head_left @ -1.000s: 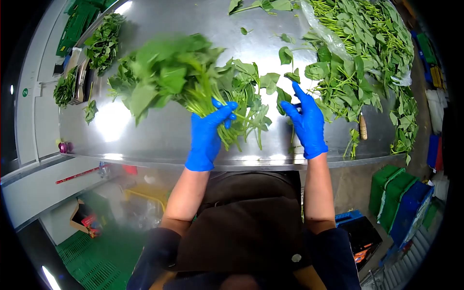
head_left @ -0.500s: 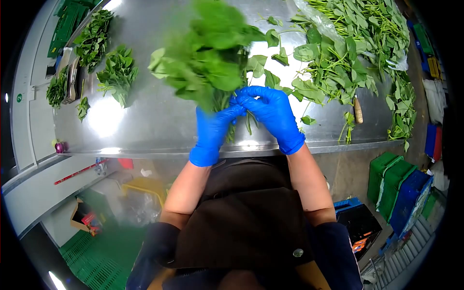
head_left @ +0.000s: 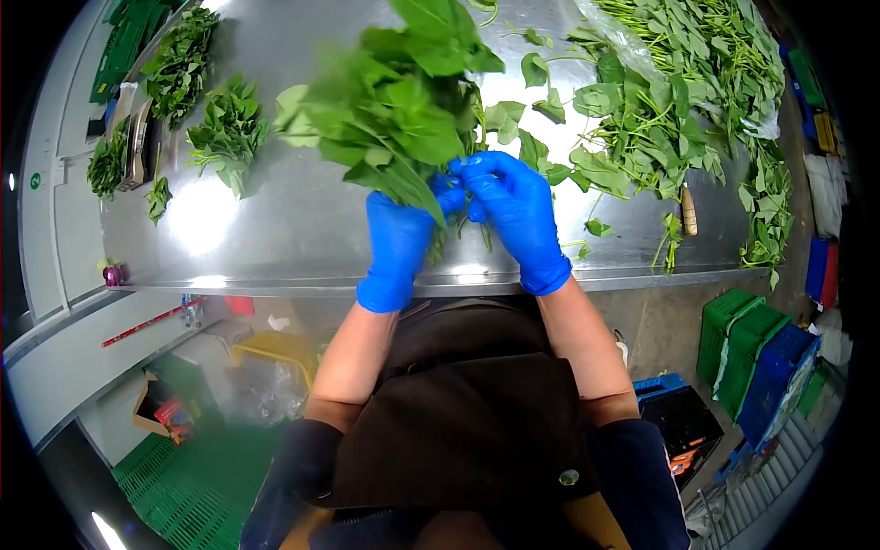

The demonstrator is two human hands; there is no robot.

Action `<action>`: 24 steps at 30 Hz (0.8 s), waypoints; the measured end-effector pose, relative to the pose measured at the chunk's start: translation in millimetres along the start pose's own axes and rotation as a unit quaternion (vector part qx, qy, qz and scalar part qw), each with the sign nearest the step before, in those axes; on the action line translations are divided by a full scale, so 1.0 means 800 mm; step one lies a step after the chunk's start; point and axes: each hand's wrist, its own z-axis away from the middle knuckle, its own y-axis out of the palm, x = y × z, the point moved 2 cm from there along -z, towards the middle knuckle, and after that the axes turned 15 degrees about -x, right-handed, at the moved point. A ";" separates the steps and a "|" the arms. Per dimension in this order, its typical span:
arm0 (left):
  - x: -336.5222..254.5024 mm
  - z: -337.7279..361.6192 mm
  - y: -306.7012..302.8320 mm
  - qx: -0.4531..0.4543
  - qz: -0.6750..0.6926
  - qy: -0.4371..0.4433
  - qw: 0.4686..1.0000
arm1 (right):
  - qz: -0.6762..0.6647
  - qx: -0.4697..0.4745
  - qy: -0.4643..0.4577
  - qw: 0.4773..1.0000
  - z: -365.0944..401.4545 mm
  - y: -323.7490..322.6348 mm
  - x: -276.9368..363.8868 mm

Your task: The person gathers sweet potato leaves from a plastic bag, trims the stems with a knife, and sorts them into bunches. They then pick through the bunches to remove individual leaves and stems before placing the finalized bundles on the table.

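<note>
In front of me, a bunch of leafy green stems (head_left: 403, 115) is gripped low down by my left hand (head_left: 397, 240), in a blue glove. The leaves spread upward and to the left, partly blurred. My right hand (head_left: 515, 215), also gloved in blue, is closed with its fingertips pinched against the stems, touching the left fingers. Whatever those fingertips hold is hidden. Stem ends show below the hands. Loose leafy sprigs (head_left: 550, 105) lie just beyond the right hand.
A metal table (head_left: 302, 220) spans the view. At right lie a large heap of greens (head_left: 710, 64) and a wooden handle (head_left: 688, 211). Tied-looking bunches (head_left: 227, 133) are at left. Green crates (head_left: 733, 339) stand on the floor at right.
My right hand has shifted slightly left and up along the stems. The left hand has turned a little, and a leaf of the bunch now hangs over its fingers.
</note>
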 end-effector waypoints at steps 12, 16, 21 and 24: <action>0.079 -0.100 -0.153 -0.166 0.310 -0.183 0.918 | 0.402 -0.078 -0.027 0.912 -0.007 -0.114 -0.079; 0.110 -0.088 -0.173 -0.130 0.304 -0.224 0.917 | 0.594 -0.072 -0.196 0.777 0.017 -0.061 -0.122; 0.081 -0.072 -0.169 -0.053 0.391 -0.289 0.872 | 0.496 -0.086 -0.238 0.830 0.010 -0.080 -0.096; 0.063 -0.058 -0.164 0.051 0.503 -0.299 0.809 | 0.372 -0.144 -0.206 0.893 0.026 -0.111 -0.028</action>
